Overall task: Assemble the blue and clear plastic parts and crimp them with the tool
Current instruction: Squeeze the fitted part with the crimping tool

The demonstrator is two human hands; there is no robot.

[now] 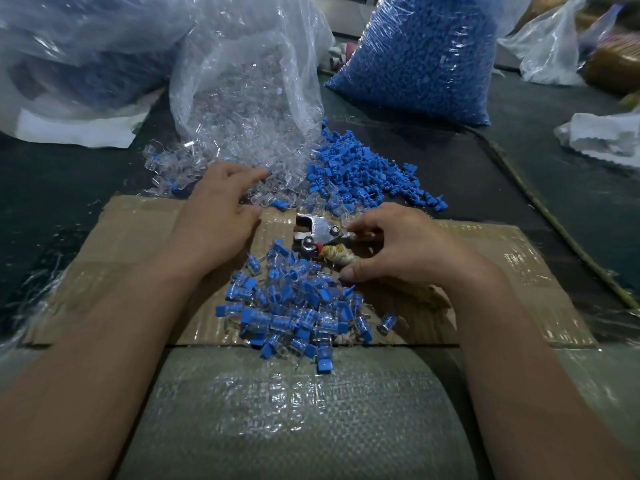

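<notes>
A metal crimping tool with cloth-wrapped handles lies on a cardboard sheet. My right hand curls around the tool's handles, thumb low by the wrapping. My left hand reaches forward with fingers stretched to the edge of a pile of clear plastic parts. Right of them lies a heap of loose blue parts. In front of the tool sits a pile of assembled blue-and-clear pieces.
A torn clear bag spills the clear parts. A full bag of blue parts stands behind right. More plastic bags crowd the far left and right. A woven sack covers the near edge.
</notes>
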